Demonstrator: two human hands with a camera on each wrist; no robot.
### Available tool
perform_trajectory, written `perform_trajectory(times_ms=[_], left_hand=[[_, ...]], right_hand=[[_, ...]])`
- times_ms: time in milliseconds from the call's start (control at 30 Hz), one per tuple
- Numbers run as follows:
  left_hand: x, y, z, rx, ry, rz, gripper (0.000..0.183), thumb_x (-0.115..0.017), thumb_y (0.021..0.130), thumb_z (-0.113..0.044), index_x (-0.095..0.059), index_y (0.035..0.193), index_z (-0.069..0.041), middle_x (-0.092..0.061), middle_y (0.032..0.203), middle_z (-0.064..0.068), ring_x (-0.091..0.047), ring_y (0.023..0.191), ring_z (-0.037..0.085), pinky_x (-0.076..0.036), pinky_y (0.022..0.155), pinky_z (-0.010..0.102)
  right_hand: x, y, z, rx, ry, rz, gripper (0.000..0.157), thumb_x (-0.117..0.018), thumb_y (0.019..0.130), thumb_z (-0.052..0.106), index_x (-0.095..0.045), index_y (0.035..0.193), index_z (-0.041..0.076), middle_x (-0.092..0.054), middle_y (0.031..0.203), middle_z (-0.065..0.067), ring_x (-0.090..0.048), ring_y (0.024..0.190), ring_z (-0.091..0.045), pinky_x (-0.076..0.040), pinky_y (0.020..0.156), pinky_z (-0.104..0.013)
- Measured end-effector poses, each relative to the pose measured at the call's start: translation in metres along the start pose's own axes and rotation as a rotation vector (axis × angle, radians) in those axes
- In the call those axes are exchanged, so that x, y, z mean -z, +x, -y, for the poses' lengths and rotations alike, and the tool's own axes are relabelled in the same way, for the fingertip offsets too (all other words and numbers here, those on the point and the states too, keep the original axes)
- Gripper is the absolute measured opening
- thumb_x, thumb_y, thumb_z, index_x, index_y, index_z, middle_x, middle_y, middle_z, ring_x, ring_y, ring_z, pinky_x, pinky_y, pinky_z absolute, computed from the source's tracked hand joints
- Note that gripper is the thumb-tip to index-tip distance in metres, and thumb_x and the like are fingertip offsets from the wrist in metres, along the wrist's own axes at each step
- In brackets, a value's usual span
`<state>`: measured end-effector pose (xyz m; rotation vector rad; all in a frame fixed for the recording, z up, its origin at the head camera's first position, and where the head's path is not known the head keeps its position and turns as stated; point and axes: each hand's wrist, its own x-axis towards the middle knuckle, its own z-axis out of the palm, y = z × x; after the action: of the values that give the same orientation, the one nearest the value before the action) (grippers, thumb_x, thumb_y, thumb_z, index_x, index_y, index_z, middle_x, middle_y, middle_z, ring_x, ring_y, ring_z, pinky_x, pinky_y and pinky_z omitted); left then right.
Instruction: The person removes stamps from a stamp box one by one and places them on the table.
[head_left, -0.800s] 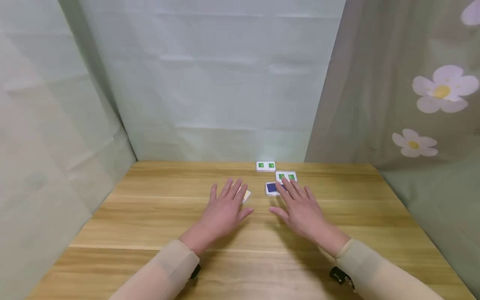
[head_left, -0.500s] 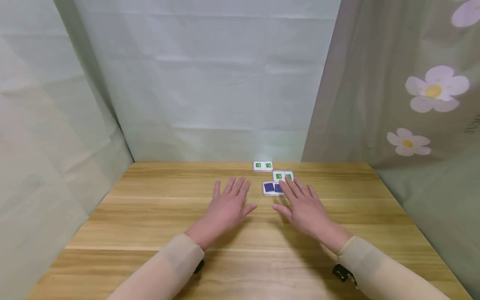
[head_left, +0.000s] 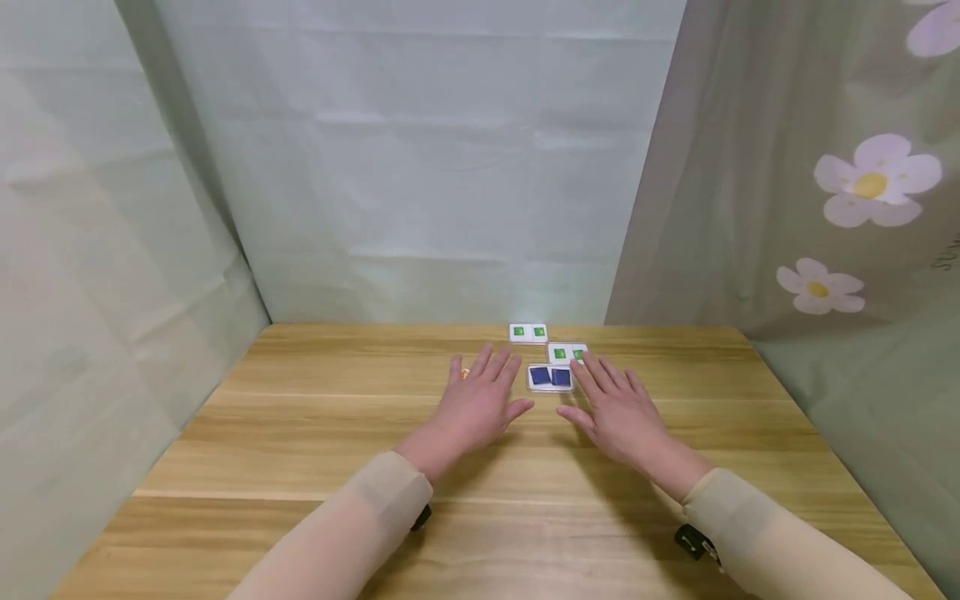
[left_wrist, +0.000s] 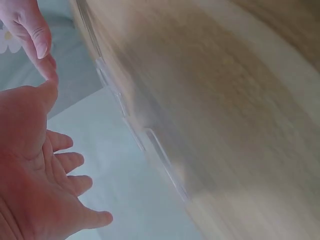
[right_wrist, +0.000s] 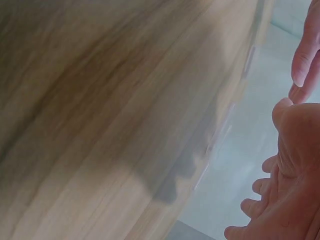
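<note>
Both hands are held palm down with straight, slightly spread fingers, and nothing is in either one. My left hand [head_left: 480,408] is over the table left of the cards; the left wrist view shows a gap between its palm and the wood. Most of a small object with an orange and white patch [head_left: 465,373] is hidden behind its fingers. My right hand [head_left: 618,412] is just right of a clear-edged white card with two dark blue squares [head_left: 550,377]. Its fingertips overlap the near edge of a white card with two green squares [head_left: 559,353] in the head view.
Another white card with two green squares [head_left: 528,332] lies near the back edge of the wooden table [head_left: 315,467]. Behind the table hangs a pale cloth [head_left: 435,167], with a flower-printed curtain [head_left: 705,192] at the right.
My left hand has moved right and slightly forward, covering a pale card edge and baring an orange patch on its left. My right hand has shifted slightly right, uncovering the blue-square card.
</note>
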<state>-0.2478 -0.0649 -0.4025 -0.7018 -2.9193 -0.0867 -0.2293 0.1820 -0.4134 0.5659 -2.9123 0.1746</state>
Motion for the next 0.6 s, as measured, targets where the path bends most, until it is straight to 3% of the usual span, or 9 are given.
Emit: perform_trajectory(times_ms=[300, 600], left_hand=[[-0.007, 0.014, -0.003, -0.018, -0.013, 0.007, 0.077, -0.042, 0.101, -0.064, -0.029, 0.16, -0.017, -0.022, 0.166, 0.004, -0.015, 0.152, 0.031, -0.015, 0.113, 0.069], [-0.014, 0.03, -0.008, -0.032, -0.043, 0.08, 0.078, -0.043, 0.101, -0.063, -0.024, 0.161, -0.018, -0.019, 0.167, 0.002, -0.011, 0.153, 0.029, -0.012, 0.113, 0.069]], right_hand=[[-0.001, 0.004, -0.009, -0.019, -0.004, 0.019, 0.079, -0.041, 0.102, 0.062, -0.023, 0.161, 0.013, -0.012, 0.167, -0.009, -0.02, 0.15, -0.038, -0.015, 0.116, -0.064], [-0.003, 0.006, -0.017, -0.039, 0.019, 0.044, 0.078, -0.043, 0.102, 0.061, -0.024, 0.161, 0.013, -0.017, 0.166, -0.012, -0.021, 0.149, -0.038, -0.016, 0.115, -0.064]])
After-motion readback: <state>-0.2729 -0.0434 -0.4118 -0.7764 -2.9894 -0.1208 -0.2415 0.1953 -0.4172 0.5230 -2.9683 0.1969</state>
